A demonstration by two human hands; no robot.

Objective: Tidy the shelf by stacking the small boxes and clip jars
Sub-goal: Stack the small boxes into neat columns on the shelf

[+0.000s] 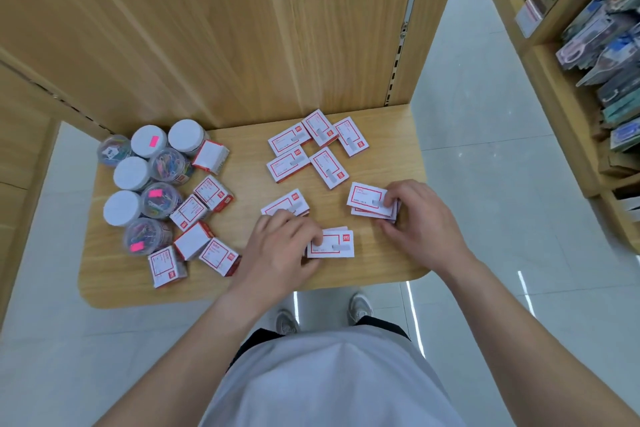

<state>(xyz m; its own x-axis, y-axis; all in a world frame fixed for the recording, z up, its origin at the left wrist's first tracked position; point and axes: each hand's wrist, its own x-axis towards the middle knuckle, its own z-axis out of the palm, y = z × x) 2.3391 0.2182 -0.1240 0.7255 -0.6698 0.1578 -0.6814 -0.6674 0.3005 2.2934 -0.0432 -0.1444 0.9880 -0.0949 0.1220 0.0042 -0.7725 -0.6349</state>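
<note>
Small white boxes with red borders lie scattered on the wooden shelf [388, 263]. My left hand [282, 250] grips a short stack of boxes [334, 243] near the front edge. My right hand [420, 218] holds another short stack [369, 199] to the right. One more box [285, 203] lies just behind my left hand. Several flat boxes [313, 149] sit loose at the back. On the left stand several clip jars [149, 180], some with white lids up, some on their side showing coloured clips, with several thicker boxes [204, 211] beside them.
A wooden back panel [242, 28] rises behind the shelf. To the right, across a tiled aisle [485, 166], a second shelf unit [595, 45] holds packaged stationery. My shoes [325, 314] show below the shelf's front edge.
</note>
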